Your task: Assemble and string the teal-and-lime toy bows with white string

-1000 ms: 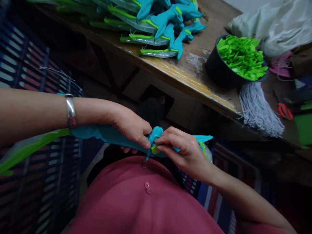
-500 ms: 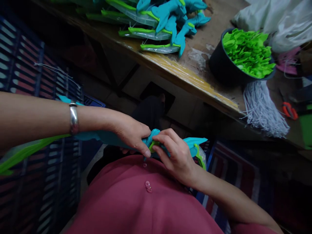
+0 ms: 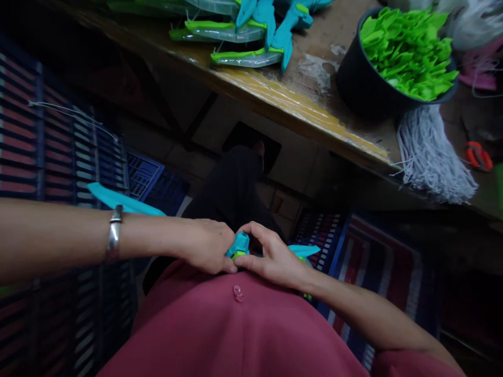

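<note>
A turquoise plastic toy piece (image 3: 241, 243) with a small lime-green part (image 3: 237, 255) sits low against the maroon shirt, between my two hands. My left hand (image 3: 210, 245) is wrapped round its left side, thumb pressed close to the green part. From the right, my right hand (image 3: 271, 256) pinches the piece, its thumb on the green part and its index finger curved over the top. One long turquoise arm (image 3: 121, 200) of the piece sticks out past my left wrist, and a shorter turquoise tip (image 3: 308, 251) shows beyond my right hand. Its underside is hidden.
On the wooden table (image 3: 271, 99) lie several similar turquoise pieces (image 3: 281, 39) with green-edged clear panels. A black bucket (image 3: 361, 86) holds lime-green parts. Grey strings (image 3: 428, 157) hang over the edge near orange-handled scissors (image 3: 478, 156). Blue plastic crates (image 3: 39, 157) stand at my left.
Both hands and the toy piece sit slightly lower in view. My right fingers have gone from pinching the green part to spanning the piece from above. My left thumb has tucked in closer.
</note>
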Available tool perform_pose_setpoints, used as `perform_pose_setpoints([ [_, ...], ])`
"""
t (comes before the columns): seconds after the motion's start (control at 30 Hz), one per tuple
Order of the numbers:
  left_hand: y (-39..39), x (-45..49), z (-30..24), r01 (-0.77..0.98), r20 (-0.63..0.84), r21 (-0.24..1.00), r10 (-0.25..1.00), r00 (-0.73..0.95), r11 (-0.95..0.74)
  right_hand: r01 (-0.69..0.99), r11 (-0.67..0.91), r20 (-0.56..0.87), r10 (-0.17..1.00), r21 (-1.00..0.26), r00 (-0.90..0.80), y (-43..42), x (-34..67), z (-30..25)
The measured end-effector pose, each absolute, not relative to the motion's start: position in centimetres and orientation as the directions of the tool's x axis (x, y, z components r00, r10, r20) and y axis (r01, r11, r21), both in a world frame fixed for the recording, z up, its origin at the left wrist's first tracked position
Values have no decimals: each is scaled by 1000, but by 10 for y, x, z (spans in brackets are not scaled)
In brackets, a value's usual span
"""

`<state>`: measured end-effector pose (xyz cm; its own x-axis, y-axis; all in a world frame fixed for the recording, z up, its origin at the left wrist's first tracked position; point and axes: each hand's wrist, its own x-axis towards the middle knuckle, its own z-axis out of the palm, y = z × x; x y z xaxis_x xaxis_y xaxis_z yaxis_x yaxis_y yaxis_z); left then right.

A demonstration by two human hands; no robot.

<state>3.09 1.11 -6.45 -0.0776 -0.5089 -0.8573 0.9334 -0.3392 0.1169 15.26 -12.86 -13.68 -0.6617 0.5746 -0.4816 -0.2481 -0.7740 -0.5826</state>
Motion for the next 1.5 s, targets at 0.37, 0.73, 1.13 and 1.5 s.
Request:
perform_pose_setpoints([
  [0.37,-10,12,-65,927,-911,182,-412,33,-329,-281,-753,-484,615,-595,-623,-145,135,-150],
  [0.73,-15,-51,-101,975,-972,108,-225,63,-195,-165,-138,32,666,-977,-745,-95,203,-173],
  [1.13,5,-70,-135,990,-992,119,-30,122,78,591,-729,-618,650,-345,443,-73,376,-417],
  [1.5,21,-37,-115,981,-988,73,-124,96,179,667,-728,-650,585,-157,485,-69,378,-436],
])
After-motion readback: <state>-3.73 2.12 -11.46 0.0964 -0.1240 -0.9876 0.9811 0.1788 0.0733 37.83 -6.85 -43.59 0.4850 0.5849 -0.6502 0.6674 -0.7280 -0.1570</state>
